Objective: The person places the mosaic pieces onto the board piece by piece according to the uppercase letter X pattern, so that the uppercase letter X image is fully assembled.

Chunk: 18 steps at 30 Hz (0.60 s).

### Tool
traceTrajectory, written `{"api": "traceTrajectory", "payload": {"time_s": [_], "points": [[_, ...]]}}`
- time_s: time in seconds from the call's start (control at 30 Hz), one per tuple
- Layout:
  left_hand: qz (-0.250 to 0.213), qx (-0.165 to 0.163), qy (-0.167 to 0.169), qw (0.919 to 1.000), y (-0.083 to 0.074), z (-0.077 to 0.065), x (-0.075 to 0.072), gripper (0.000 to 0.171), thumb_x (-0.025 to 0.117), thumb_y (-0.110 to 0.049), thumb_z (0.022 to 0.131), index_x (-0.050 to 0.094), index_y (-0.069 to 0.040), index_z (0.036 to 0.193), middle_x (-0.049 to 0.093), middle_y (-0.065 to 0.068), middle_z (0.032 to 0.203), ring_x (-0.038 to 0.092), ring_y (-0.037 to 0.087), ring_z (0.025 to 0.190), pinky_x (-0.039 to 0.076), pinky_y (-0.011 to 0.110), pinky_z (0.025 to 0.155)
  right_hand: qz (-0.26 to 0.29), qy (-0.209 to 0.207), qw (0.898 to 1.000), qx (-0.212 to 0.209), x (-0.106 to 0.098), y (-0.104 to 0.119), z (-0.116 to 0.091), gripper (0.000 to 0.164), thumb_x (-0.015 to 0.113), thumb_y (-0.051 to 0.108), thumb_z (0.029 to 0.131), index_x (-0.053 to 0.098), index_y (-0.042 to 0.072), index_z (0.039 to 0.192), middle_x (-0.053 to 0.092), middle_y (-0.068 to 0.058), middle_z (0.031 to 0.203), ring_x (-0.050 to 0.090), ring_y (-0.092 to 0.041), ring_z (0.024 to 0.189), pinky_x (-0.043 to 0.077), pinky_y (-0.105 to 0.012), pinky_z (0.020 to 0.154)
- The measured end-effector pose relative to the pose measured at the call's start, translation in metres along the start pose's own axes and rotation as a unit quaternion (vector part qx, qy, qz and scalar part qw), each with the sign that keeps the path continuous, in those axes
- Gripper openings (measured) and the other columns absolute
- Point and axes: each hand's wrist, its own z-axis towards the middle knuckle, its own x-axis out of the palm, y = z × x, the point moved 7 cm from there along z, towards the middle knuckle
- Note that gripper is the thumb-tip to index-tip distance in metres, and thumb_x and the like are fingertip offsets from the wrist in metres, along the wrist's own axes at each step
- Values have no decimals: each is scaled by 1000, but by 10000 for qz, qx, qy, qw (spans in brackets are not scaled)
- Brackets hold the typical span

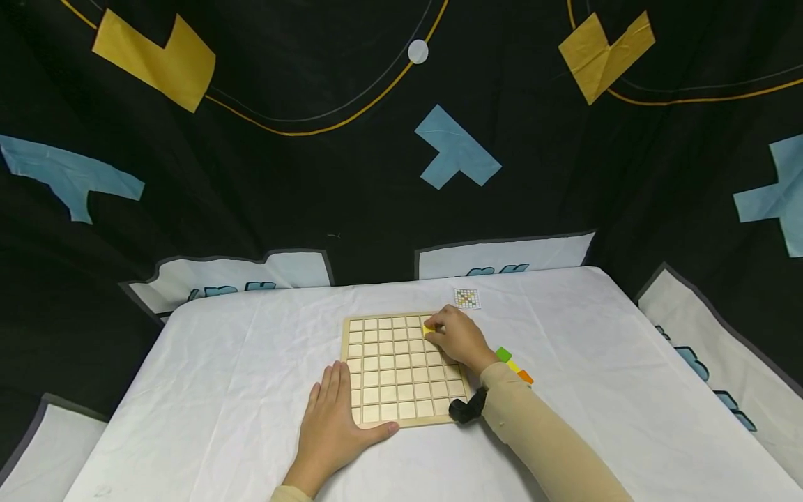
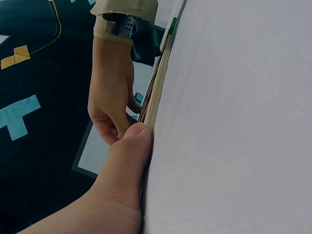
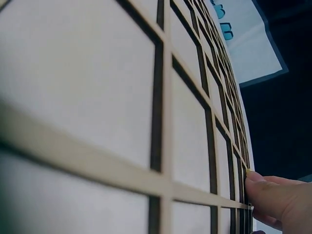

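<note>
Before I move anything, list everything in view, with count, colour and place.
Grid board: one, pale wood, mid-table
Held piece: one, yellow, board's far right corner
Green piece: one, green, right of the board
Loose yellow piece: one, yellow, beside the green
Orange piece: one, orange, beside that
Small card: one, multicoloured grid, beyond the board
Tablecloth: one, white, underneath
Backdrop: black with coloured shapes, behind
Wrist device: one, black, right wrist
Sleeves: two, beige, both arms
Left hand: one, at the board's near left corner
Right hand: one, pinching the held piece

yel. tile [image 1: 428, 330], lt. beige gridded board [image 1: 387, 377]
</note>
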Motion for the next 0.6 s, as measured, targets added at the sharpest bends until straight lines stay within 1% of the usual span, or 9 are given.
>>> {"api": "traceTrajectory", "payload": {"time_s": [0.17,0.33,0.43,0.6], "points": [[-24,-2,5,10000,0,-1,1,144,54,-96,61,17,5,156,16,21,165,14,38,154,18,59,122,-93,100,9999,-65,0,1,-2,20,74,21,90,77,15,109,66,2,108,63,-20,104,54,-40,92],[-30,-7,36,10000,0,-1,1,144,53,-97,61,16,5,156,15,21,165,13,38,154,18,59,122,-180,126,9997,-85,-3,1,-7,23,74,19,90,75,16,112,67,2,113,63,-21,111,52,-42,99],[-53,-15,63,10000,-1,-1,1,144,53,-96,61,15,5,156,14,21,165,12,38,154,18,58,123,-105,65,9999,-102,-12,1,-13,26,73,19,90,73,16,116,67,2,114,63,-21,110,52,-42,97],[-79,-6,58,10000,-1,0,1,143,54,-95,61,16,5,156,13,20,165,11,38,154,17,58,123,-101,-80,9999,-47,-35,-9,-24,30,69,20,94,69,15,123,66,-1,116,64,-18,95,54,-37,81]]}}
